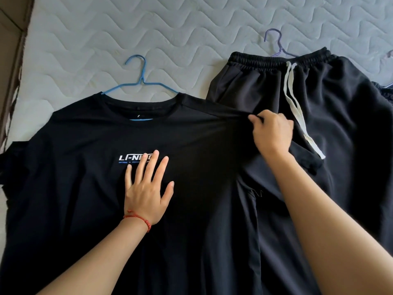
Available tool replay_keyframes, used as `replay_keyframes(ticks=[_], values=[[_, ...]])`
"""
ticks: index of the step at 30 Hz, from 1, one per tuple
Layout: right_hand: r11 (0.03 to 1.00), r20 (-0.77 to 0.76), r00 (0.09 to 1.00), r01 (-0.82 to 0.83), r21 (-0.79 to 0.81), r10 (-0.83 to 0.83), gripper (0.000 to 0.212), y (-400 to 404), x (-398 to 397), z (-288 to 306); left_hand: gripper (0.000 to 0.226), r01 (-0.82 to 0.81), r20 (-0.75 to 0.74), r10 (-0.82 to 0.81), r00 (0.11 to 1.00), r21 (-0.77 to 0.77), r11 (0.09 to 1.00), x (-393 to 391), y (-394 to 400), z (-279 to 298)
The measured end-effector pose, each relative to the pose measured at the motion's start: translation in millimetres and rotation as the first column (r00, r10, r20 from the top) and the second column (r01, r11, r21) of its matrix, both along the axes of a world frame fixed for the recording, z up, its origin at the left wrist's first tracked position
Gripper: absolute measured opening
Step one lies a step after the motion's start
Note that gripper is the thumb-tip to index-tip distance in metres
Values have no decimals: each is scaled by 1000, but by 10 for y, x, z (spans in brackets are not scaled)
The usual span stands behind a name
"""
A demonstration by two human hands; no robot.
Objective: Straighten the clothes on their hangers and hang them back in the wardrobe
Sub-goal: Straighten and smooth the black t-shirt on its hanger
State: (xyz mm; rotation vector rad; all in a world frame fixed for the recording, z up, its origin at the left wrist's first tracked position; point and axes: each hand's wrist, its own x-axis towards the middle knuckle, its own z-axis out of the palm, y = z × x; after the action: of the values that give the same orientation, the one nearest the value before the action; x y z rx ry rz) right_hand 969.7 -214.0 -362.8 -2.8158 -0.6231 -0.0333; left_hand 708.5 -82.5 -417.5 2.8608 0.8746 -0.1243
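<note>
A black T-shirt (85, 177) with a white chest logo lies flat on the mattress, threaded on a blue hanger (140, 81) whose hook sticks out above the collar. My left hand (146, 188) presses flat on the shirt's chest, fingers spread over the logo. My right hand (272, 133) pinches the shirt's right shoulder seam and pulls it taut toward the right. Beside the shirt lie black drawstring trousers (340, 116) with a white cord, over a purple hanger (278, 45).
Everything rests on a grey quilted mattress (170, 28). A brown bed frame edge (12, 50) runs down the left side. Another dark garment and a hanger tip (389, 86) peek in at the far right edge.
</note>
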Motion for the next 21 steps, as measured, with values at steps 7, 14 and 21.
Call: replay_keyframes(ticks=[7,14,21], values=[[988,241,970,-56,145,20,32,47,-570,-70,60,3,6,-3,1000,-9,1000,-9,14,-22],[991,-79,995,-70,-117,61,64,-344,-1306,-482,60,13,30,-13,999,-6,1000,-3,26,3],[918,60,923,-384,97,380,52,670,-1920,-111,66,60,50,-51,997,-192,980,-164,230,176]])
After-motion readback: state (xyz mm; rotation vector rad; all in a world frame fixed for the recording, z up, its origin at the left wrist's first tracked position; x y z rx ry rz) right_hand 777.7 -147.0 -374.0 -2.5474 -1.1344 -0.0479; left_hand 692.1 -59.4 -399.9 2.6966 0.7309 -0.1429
